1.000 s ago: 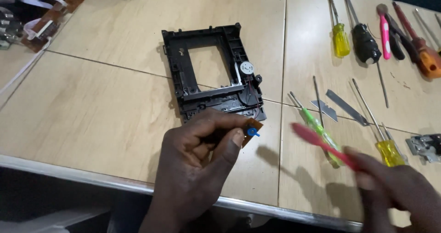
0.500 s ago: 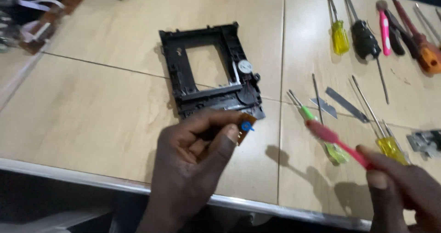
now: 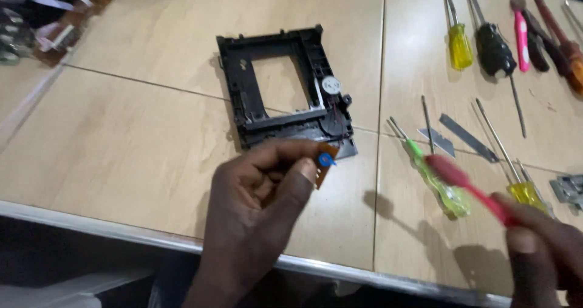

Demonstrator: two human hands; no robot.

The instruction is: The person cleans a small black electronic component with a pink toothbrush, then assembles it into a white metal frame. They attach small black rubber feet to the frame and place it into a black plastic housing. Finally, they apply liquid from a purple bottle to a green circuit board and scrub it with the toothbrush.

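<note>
Right hand rose with pink tool; left hand pinches small board.

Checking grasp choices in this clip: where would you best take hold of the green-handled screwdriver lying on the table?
Grip the green-handled screwdriver by its thick translucent handle, coming from above. It lies flat with the thin shaft pointing away, and the handle end is nearest the right hand, though the pink tool crosses just over it.

black plastic frame, small brown board with blue wheel, pink tool, pale wood table
</note>
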